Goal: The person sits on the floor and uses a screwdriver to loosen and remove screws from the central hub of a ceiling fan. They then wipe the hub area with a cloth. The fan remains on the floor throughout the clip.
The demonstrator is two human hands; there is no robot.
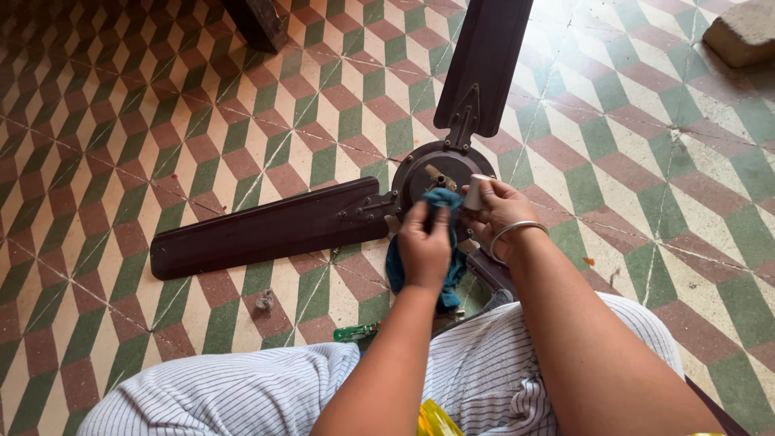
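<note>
two hands work over a dark brown ceiling fan (339,218) lying on the tiled floor (161,121). left hand (425,246) is clenched around a blue cloth (446,202) at the fan's hub (428,169); right hand (500,211), with a bangle, pinches a small white cap (476,192) just beside it.

Single head camera looks steeply down, close, at the tiled floor (121,161)

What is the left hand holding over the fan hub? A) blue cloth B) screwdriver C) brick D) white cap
A: the left hand grips a blue cloth above the dark ceiling fan hub; the small white cylindrical part is in the right hand.
</note>
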